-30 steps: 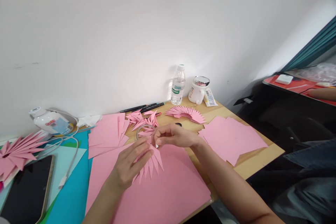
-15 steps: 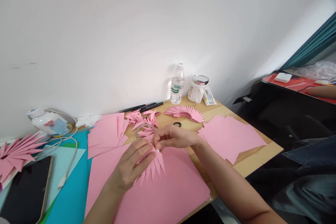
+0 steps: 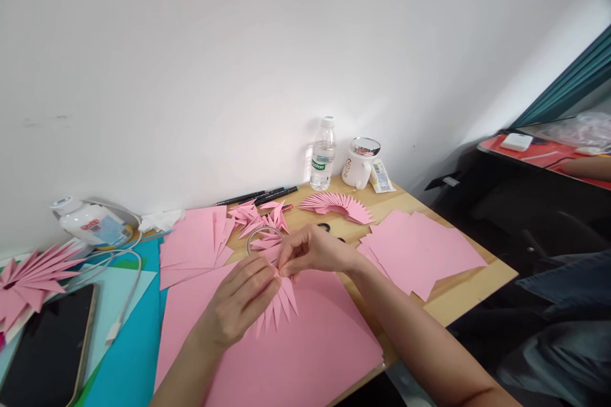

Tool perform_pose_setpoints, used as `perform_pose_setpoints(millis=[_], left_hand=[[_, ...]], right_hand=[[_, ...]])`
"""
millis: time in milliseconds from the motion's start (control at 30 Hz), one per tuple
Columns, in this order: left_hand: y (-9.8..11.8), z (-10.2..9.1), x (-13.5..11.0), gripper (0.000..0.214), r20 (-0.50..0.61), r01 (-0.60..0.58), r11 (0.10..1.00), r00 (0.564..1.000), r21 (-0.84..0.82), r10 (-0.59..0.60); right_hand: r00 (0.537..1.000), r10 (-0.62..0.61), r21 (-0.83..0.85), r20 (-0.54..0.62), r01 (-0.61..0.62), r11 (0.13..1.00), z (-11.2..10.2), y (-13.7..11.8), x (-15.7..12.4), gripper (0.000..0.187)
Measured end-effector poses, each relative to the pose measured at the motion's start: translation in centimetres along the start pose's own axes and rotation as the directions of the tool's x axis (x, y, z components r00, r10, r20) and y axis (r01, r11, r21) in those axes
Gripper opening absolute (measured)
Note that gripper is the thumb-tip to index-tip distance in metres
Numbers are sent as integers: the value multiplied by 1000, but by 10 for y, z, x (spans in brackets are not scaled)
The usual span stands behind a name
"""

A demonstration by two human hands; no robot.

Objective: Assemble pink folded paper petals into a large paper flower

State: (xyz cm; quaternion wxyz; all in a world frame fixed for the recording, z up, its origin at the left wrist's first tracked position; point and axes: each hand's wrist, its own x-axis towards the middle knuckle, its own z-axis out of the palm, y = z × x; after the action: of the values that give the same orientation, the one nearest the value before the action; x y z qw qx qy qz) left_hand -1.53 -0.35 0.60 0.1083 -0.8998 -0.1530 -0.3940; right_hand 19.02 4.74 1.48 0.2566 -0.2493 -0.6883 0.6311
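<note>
My left hand (image 3: 245, 297) is closed around a pleated pink paper fan (image 3: 281, 306), whose pointed folds spread below the fingers. Pinched at the fan's upper edge is my right hand (image 3: 308, 251), thumb and index finger together on the paper; the exact spot is partly hidden. Both hands meet above a large pink sheet (image 3: 310, 343). Just behind them lies a roll of tape (image 3: 258, 233), with folded pink paper pieces (image 3: 260, 216) around it. The black handle of what may be scissors (image 3: 324, 227) shows behind my right hand.
A finished-looking pleated arc (image 3: 337, 205), a water bottle (image 3: 323, 156) and a white mug (image 3: 359, 168) stand near the wall. Pink sheets (image 3: 420, 248) lie right. A phone (image 3: 50, 343), cable, pill bottle (image 3: 90, 222) and another pink fan (image 3: 33, 276) are left. A person's arm (image 3: 589, 167) shows far right.
My right thumb and fingers have moved slightly down and closed tighter at the fan's edge. A small white bit seen there earlier is now covered. The left hand holds nearly the same place.
</note>
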Motion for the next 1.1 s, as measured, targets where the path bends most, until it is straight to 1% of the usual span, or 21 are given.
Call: perform_pose_setpoints(millis=[100, 167, 300, 367, 433, 500, 533, 567, 600, 633, 667, 700, 733, 767, 800, 833, 867, 900, 933, 1000, 1100], left_hand=[[3, 2, 2, 24, 25, -21, 1000, 999, 7, 20], [5, 3, 2, 23, 34, -29, 1000, 999, -10, 30], [6, 3, 4, 23, 1, 2, 998, 1000, -56, -2], [6, 1, 6, 24, -17, 3, 998, 1000, -64, -4], [6, -1, 7, 26, -18, -1, 997, 1000, -80, -1], [8, 0, 6, 28, -47, 47, 991, 997, -124, -53], [9, 2, 6, 28, -80, 96, 983, 991, -159, -110], [10, 4, 5, 27, -128, 181, 962, 969, -205, -209], [10, 7, 4, 25, -186, 281, 924, 924, -261, -333], [11, 10, 4, 21, -227, 388, 859, 852, -333, -473], [10, 12, 4, 13, -212, 519, 762, 754, -387, -621], [10, 15, 4, 7, -201, 650, 636, 616, -415, -761], [8, 16, 6, 4, -141, 727, 496, 494, -475, -858], [7, 17, 7, 11, -98, 726, 381, 401, -573, -911], [5, 17, 9, 12, 5, 699, 224, 310, -679, -951], [4, 17, 12, 13, 97, 619, 81, 248, -781, -964], [3, 17, 14, 14, 165, 556, -15, 222, -831, -961], [2, 16, 15, 15, 231, 496, -100, 209, -863, -950], [2, 15, 17, 15, 276, 456, -157, 208, -876, -938], [2, 15, 17, 13, 341, 436, -223, 214, -872, -915], [2, 16, 13, 13, 390, 427, -271, 218, -862, -895]], right_hand=[[995, 95, 62, 32, -96, 993, -3, 2, -1, 27], [985, 142, 86, 99, -151, 985, -5, 2, -1, 28], [949, 206, 150, 238, -246, 958, -7, 0, 0, 32], [939, 228, 207, 258, -285, 936, -7, 1, 1, 35], [938, 237, 250, 254, -300, 921, -7, 3, 3, 43], [943, 224, 270, 247, -289, 919, -6, 6, 5, 50], [948, 210, 273, 239, -273, 922, -6, 8, 6, 47], [959, 190, 274, 210, -245, 930, -4, 10, 7, 42], [976, 160, 272, 146, -195, 942, -3, 11, 9, 36], [991, 120, 264, 50, -129, 956, 0, 12, 11, 33], [996, 75, 247, -56, -59, 967, 3, 13, 13, 32], [988, 25, 226, -149, 9, 974, 7, 13, 15, 32], [976, -22, 206, -216, 68, 976, 10, 13, 16, 32], [965, -62, 187, -253, 112, 976, 14, 13, 18, 31], [958, -93, 170, -270, 142, 975, 18, 13, 19, 29], [953, -116, 152, -280, 163, 975, 22, 14, 20, 29], [947, -133, 135, -291, 178, 975, 24, 14, 21, 28], [940, -145, 119, -309, 190, 975, 27, 15, 21, 26], [930, -153, 108, -334, 199, 974, 29, 15, 21, 25], [909, -159, 112, -385, 217, 970, 31, 15, 21, 23], [882, -147, 132, -447, 228, 965, 34, 14, 21, 21]])
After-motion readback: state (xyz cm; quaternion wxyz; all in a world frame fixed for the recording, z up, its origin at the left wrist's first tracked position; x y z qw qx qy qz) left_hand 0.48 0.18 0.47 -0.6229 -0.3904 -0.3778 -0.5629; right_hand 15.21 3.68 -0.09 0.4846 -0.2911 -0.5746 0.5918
